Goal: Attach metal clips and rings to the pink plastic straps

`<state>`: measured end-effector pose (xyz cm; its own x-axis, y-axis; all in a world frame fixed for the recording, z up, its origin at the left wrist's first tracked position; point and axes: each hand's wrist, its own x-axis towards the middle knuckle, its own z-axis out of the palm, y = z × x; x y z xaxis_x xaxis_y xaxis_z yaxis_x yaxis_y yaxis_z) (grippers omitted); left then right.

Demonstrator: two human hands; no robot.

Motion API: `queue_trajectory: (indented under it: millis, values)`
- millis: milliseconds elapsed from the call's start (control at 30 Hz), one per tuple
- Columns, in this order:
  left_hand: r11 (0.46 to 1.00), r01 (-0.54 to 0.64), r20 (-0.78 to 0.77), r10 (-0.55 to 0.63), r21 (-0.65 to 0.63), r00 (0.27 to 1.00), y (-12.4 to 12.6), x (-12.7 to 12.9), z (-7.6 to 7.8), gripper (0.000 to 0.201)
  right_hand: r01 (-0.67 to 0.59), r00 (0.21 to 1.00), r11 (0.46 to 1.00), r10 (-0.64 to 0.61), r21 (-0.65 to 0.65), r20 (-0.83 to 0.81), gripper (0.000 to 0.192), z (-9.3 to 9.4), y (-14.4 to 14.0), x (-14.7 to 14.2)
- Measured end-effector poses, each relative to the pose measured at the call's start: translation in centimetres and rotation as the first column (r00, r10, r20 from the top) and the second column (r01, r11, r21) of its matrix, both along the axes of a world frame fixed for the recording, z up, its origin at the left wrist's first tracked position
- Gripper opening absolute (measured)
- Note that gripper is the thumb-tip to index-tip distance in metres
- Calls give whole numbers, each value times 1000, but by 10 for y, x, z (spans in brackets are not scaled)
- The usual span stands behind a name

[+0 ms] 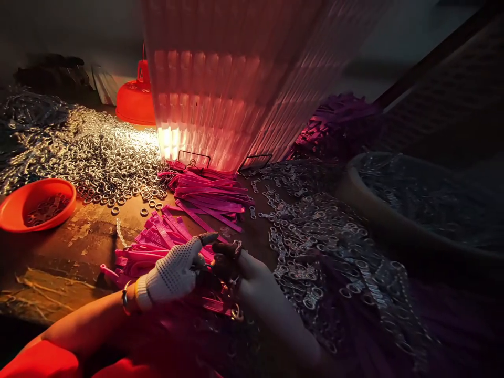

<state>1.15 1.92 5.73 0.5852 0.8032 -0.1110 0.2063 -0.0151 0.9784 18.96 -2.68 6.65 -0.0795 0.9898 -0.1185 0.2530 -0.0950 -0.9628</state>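
Observation:
My left hand (173, 275), in a white dotted glove with a dark covering on the index finger, is closed, its fingertips meeting those of my right hand. My right hand (248, 281), fingers dark at the tips, is curled shut close beside it. Whatever is pinched between them is small and too shadowed to name. Just below the hands, a pink strap (216, 305) ends at a shiny metal ring (237, 313). Behind my left hand lies a bundle of pink straps (161, 231); another pink bundle (212, 191) lies farther back.
Loose metal rings (118, 157) are heaped at the left, by an orange bowl (59, 191) of small parts. Metal clips (315, 236) spread across the right, near a large dim basin (356, 178). A translucent ribbed panel (220, 94) and a red lamp (136, 100) stand behind.

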Motion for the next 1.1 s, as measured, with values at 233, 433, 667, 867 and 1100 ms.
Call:
queue_trajectory:
  millis: [233, 433, 667, 867, 1100]
  values:
    - [998, -52, 38, 53, -38, 998, -10, 0, 1, 48, 151, 987, 986, -148, 65, -55, 38, -15, -6, -12]
    - [876, 3, 200, 107, -482, 974, -14, -3, -5, 27, 184, 981, 969, -192, 166, 35, 37, -13, -20, -10]
    - [812, 96, 152, -9, -576, 988, -17, -3, 2, 30, -207, 943, 915, 92, 345, 321, 37, -15, -15, -2]
    - [999, -18, -49, 20, 33, 999, -18, -11, -2, 14, -249, 738, 882, -94, 399, 668, 23, -16, -12, -4]
    - [964, -26, 116, 59, -265, 992, -10, -3, -6, 16, -162, 695, 872, -232, 462, 681, 10, -18, -15, -21]
